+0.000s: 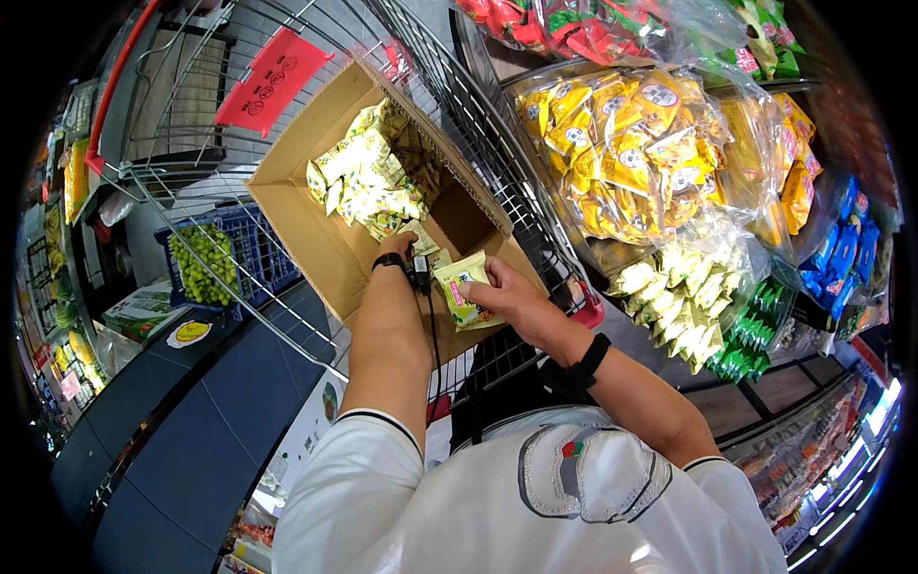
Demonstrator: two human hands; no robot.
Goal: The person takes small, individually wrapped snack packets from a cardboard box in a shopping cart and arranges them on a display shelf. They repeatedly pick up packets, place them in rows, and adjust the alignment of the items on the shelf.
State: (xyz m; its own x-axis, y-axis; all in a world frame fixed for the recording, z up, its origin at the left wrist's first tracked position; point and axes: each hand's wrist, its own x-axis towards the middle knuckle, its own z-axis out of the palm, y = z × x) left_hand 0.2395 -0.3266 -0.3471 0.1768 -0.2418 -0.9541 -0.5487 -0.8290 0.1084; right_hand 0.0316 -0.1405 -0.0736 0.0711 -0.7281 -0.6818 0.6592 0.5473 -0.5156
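A cardboard box sits open in a wire shopping cart. Pale yellow-green snack packets are heaped against one side of it, and part of the box floor lies in shadow. My right hand grips one snack packet near the box's close edge, thumb across its front. Inside the box my left hand reaches to the low end of the heap, at a loose packet. Its fingers are mostly hidden, so a hold on that packet is unclear. A black cable hangs from the left wrist.
Right of the cart, display bins hold yellow snack bags, pale green packets, green packets and blue packets. A blue basket with green grapes stands left. A red sign hangs on the cart.
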